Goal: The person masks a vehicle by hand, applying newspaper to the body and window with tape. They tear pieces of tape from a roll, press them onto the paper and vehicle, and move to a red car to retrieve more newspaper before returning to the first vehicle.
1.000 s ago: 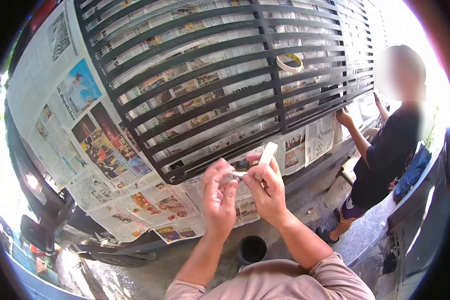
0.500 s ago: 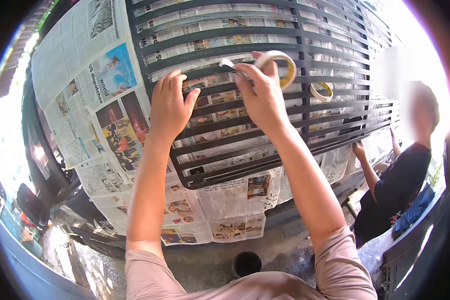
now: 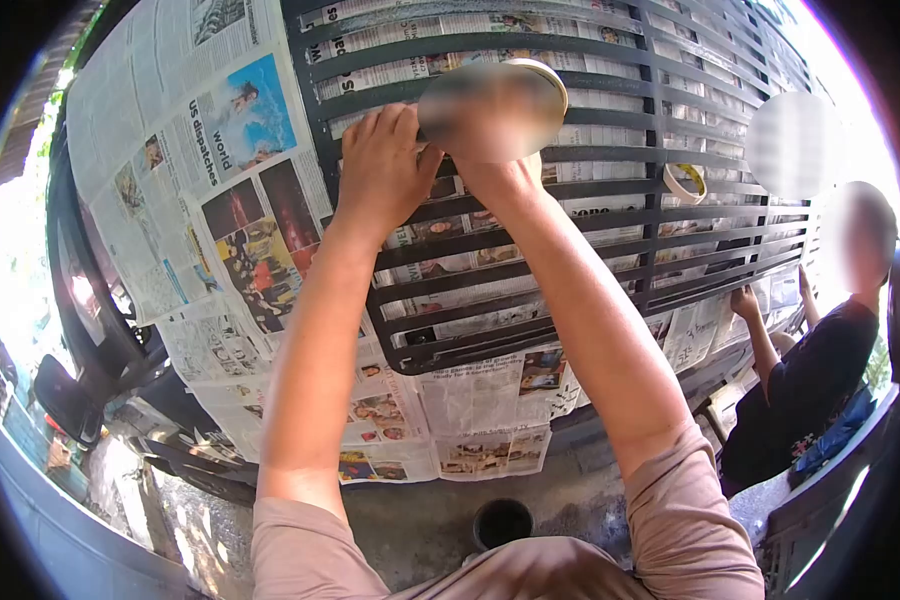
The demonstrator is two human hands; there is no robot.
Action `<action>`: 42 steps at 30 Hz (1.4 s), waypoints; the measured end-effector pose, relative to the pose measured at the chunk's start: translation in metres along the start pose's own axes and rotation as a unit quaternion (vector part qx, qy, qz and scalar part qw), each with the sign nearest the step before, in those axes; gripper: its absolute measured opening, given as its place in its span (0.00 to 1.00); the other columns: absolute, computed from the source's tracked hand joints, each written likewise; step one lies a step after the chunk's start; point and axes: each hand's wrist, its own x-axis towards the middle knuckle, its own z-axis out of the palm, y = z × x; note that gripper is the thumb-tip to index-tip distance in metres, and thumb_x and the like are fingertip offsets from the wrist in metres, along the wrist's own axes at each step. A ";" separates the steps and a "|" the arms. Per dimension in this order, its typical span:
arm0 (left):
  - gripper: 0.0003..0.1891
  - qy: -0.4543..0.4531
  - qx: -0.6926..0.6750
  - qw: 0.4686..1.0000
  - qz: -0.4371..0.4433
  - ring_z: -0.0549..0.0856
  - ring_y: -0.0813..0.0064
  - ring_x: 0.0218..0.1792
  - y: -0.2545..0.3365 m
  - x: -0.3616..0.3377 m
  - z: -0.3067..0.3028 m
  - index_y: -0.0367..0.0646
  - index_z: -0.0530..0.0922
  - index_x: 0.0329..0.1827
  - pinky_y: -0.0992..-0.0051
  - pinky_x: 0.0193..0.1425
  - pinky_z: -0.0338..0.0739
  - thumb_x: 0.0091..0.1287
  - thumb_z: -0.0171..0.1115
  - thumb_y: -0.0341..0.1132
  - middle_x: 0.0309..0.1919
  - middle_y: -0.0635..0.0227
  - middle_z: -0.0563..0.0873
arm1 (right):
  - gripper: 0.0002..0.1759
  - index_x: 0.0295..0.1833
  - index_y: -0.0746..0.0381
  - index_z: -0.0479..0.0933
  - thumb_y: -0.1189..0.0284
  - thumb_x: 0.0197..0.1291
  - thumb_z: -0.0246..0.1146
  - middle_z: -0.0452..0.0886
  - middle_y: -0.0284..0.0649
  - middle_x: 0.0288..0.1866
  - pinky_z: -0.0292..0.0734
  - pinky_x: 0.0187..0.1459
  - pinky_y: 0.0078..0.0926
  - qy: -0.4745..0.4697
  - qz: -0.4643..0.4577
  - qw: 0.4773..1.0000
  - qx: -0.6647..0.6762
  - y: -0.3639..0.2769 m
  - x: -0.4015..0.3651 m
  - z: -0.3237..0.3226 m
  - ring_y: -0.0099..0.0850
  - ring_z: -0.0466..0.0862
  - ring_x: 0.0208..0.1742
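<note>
A black slatted metal rack (image 3: 430,210) lies over newspaper sheets (image 3: 210,190). My left hand (image 3: 388,165) rests at the rack's upper left, its fingers bent over a slat and its thumb toward the other hand. Just right of it is my right hand (image 3: 505,170), whose fingers are hidden by a blurred patch. The edge of a roll of masking tape (image 3: 562,85) curves out beside that hand. A second tape roll (image 3: 685,184) sits on the slats further right.
At the right, a person in a dark shirt (image 3: 805,375) has a hand at the rack's lower edge. A black bucket (image 3: 502,524) stands on the ground below. A vehicle's side mirror (image 3: 67,400) shows at the left.
My hands have come closer together, the right one moving left with the tape roll. The view has shifted, so the rack appears further right.
</note>
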 end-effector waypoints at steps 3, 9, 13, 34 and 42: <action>0.21 -0.001 0.020 1.000 -0.008 0.80 0.56 0.62 0.005 0.001 0.005 0.50 0.80 0.64 0.53 0.69 0.68 0.69 0.69 0.39 0.56 0.63 0.82 | 0.12 0.51 0.53 0.88 0.62 0.70 0.64 0.75 0.50 0.59 0.72 0.64 0.55 -0.005 0.009 0.999 -0.032 0.000 0.004 0.003 0.54 0.75 0.64; 0.20 0.015 0.071 0.996 -0.042 0.78 0.60 0.59 0.012 0.001 0.014 0.55 0.83 0.64 0.53 0.69 0.66 0.68 0.65 0.38 0.53 0.65 0.80 | 0.15 0.54 0.53 0.88 0.59 0.72 0.62 0.74 0.51 0.62 0.71 0.65 0.56 -0.039 0.019 0.996 -0.076 -0.007 0.010 0.003 0.54 0.74 0.66; 0.17 0.024 0.076 0.995 -0.067 0.79 0.59 0.58 0.021 0.003 0.015 0.52 0.85 0.60 0.53 0.69 0.67 0.69 0.64 0.38 0.52 0.63 0.81 | 0.14 0.52 0.56 0.87 0.60 0.72 0.62 0.75 0.51 0.62 0.72 0.64 0.54 -0.017 0.010 0.995 -0.096 0.001 0.002 0.000 0.52 0.76 0.63; 0.14 0.052 0.086 0.994 -0.041 0.84 0.52 0.53 0.012 0.007 0.019 0.41 0.87 0.47 0.50 0.61 0.76 0.71 0.59 0.40 0.46 0.58 0.86 | 0.25 0.68 0.46 0.85 0.50 0.76 0.55 0.53 0.48 0.90 0.59 0.79 0.58 -0.086 -0.068 0.985 -0.132 0.011 0.013 -0.010 0.59 0.63 0.81; 0.19 0.015 0.099 0.995 -0.002 0.86 0.47 0.56 -0.007 0.005 0.014 0.37 0.86 0.54 0.54 0.64 0.81 0.72 0.57 0.42 0.52 0.50 0.89 | 0.22 0.66 0.58 0.84 0.63 0.70 0.62 0.62 0.59 0.84 0.67 0.72 0.61 -0.090 -0.082 0.991 0.051 0.006 -0.100 -0.136 0.60 0.72 0.74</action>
